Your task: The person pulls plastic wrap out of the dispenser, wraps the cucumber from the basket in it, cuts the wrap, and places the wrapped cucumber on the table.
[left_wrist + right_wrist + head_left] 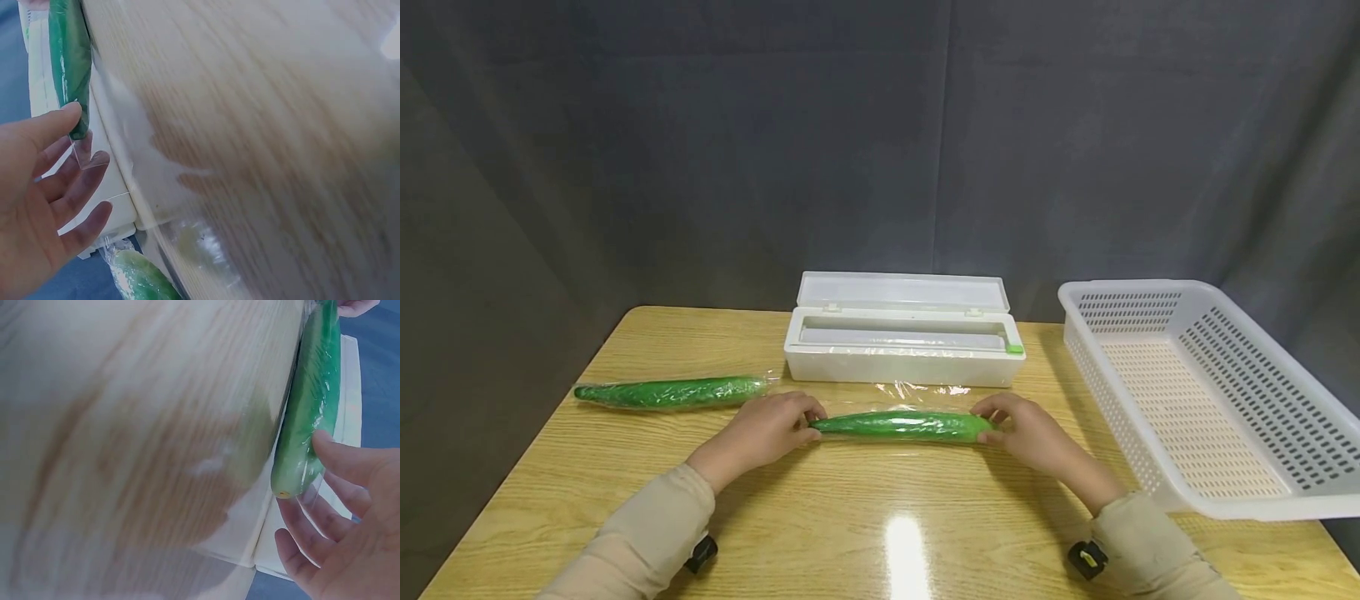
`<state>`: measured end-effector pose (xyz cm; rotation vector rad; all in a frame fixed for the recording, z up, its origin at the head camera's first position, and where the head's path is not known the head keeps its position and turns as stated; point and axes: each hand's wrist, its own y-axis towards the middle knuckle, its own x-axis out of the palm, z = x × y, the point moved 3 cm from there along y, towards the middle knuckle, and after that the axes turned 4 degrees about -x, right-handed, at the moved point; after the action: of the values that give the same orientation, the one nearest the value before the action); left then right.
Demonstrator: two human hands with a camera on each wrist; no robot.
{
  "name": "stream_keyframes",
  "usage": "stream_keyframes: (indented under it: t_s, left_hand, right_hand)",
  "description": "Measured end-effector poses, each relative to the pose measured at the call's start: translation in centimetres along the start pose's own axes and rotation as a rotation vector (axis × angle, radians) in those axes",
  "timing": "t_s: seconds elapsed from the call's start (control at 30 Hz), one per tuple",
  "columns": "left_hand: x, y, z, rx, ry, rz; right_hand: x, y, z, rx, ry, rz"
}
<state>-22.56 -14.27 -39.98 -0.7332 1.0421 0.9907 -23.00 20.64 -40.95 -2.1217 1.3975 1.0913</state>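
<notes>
Cucumber [901,426], partly wrapped in clear film [917,390], is laid crosswise on the table [880,517] between the two hands. Its left tip is met by the left hand [765,430], its right tip by the right hand [1032,433]; in the wrist views the fingers [75,187] are seen relaxed and slightly spread, with film across them and the thumbs at the tips. Just behind, the open film dispenser [904,337] is set. A second wrapped cucumber [672,392] is placed to the left, a white basket [1210,392] to the right.
</notes>
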Motion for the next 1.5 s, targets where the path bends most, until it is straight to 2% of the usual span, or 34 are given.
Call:
stream_keyframes:
  t_s: [0.27, 0.5, 0.73, 0.93, 1.07, 1.5]
  left_hand:
    - [-0.1, 0.1, -0.3, -0.018, -0.057, -0.026]
    - [-0.5, 0.6, -0.3, -0.011, -0.048, 0.014]
    - [-0.6, 0.7, -0.4, -0.047, -0.043, 0.022]
    - [-0.5, 0.8, -0.6, -0.018, -0.021, 0.05]
    - [-0.3, 1.1, -0.6, -0.018, -0.01, 0.056]
    - [-0.2, 1.7, -1.6, -0.113, -0.203, 0.029]
  right_hand:
    - [-0.3, 0.0, 0.1, 0.031, 0.021, -0.001]
    - [-0.3, 0.3, 0.2, 0.07, 0.024, -0.019]
    - [-0.3, 0.5, 0.5, 0.039, 0.022, -0.003]
    - [-0.3, 0.6, 0.6, -0.003, 0.014, 0.013]
    - [-0.3, 0.7, 1.0, 0.01, 0.021, 0.03]
    - [-0.5, 0.8, 1.3, 0.137, 0.041, 0.1]
